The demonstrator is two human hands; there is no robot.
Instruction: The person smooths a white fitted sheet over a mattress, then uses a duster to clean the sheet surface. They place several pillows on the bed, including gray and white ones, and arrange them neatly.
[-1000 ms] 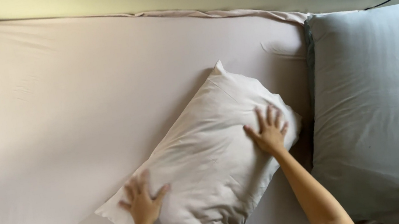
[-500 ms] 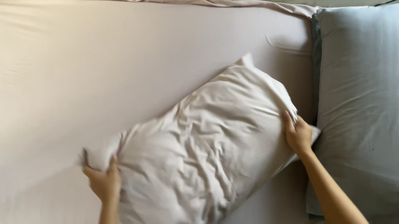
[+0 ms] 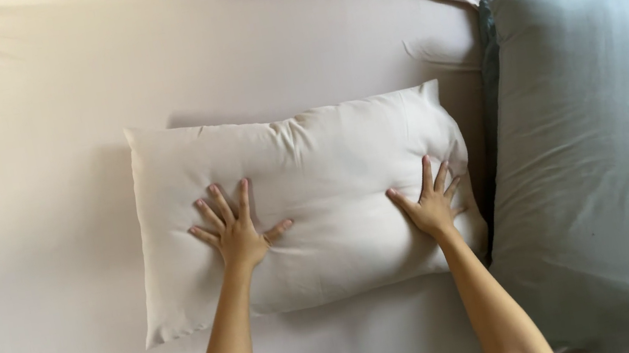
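Pillow first: in the head view I see a soft, puffy, cream rectangle with little wrinkles, lying flat in the middle of the bed. My left hand presses flat on its left part, fingers spread wide. My right hand presses flat near its right end, fingers spread too. Neither hand grips anything.

Half a second ago the pillow was tilted and crumpled, and my hands held its two ends. Now it lies straight and smooth.

It rests on a smooth pinkish-beige sheet. Just beside it on the right lies a bigger grey pillow, touching or nearly touching its right end. Nothing covers my hands.
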